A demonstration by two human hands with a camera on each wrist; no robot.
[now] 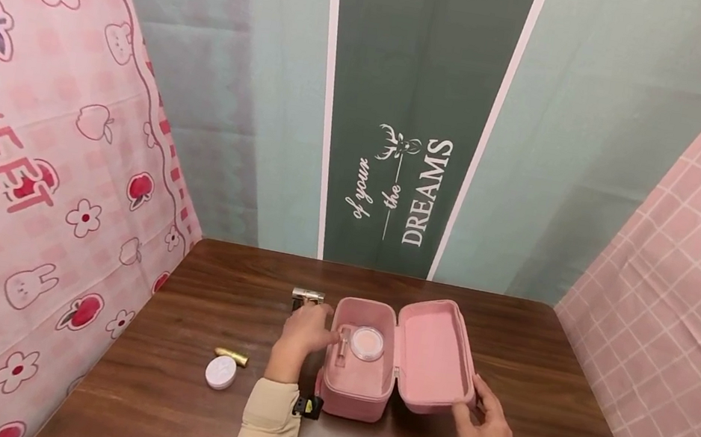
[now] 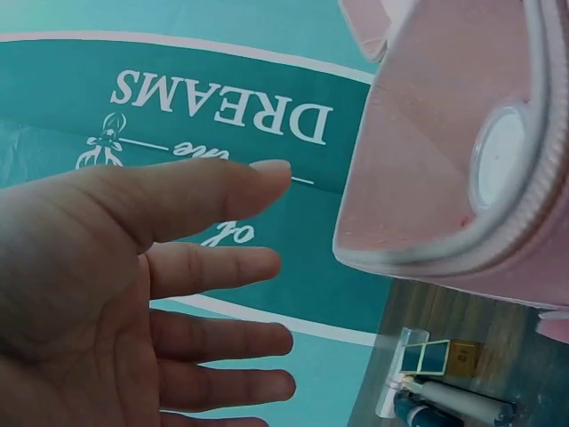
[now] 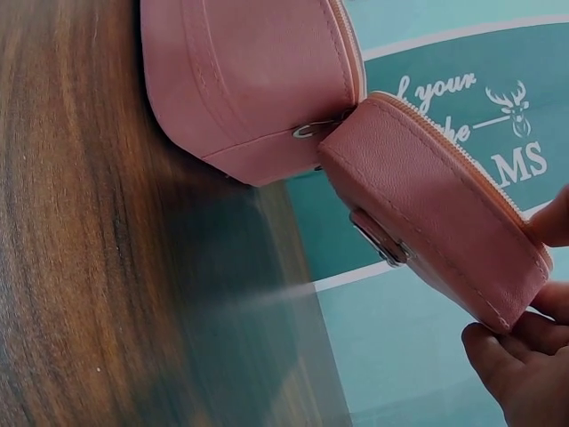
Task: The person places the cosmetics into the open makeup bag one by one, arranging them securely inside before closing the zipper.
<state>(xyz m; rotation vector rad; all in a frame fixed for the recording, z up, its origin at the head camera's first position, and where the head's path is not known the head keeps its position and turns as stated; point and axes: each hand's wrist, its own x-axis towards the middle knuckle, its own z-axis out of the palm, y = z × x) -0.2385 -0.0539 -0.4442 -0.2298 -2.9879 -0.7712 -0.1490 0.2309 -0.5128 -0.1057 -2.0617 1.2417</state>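
A pink makeup case [image 1: 356, 405] stands on the table with its lid [image 1: 435, 352] swung out to the right. Inside lie a round clear-rimmed compact [image 1: 366, 343] and a small slim tube [image 1: 342, 347]. My left hand [image 1: 305, 332] hovers beside the case's left wall; in the left wrist view its fingers [image 2: 222, 342] are straight and hold nothing. With thumb and fingers, my right hand [image 1: 485, 431] pinches the lid's outer edge, also plain in the right wrist view, where the lid [image 3: 436, 213] shows its zipper.
Left of the case lie a gold tube [image 1: 231, 357] and a round white jar [image 1: 221, 373]. Behind my left hand are a silver-capped item [image 1: 308, 294] and other small cosmetics, partly hidden. Patterned curtains enclose the wooden table [image 1: 160, 401] at the back and sides.
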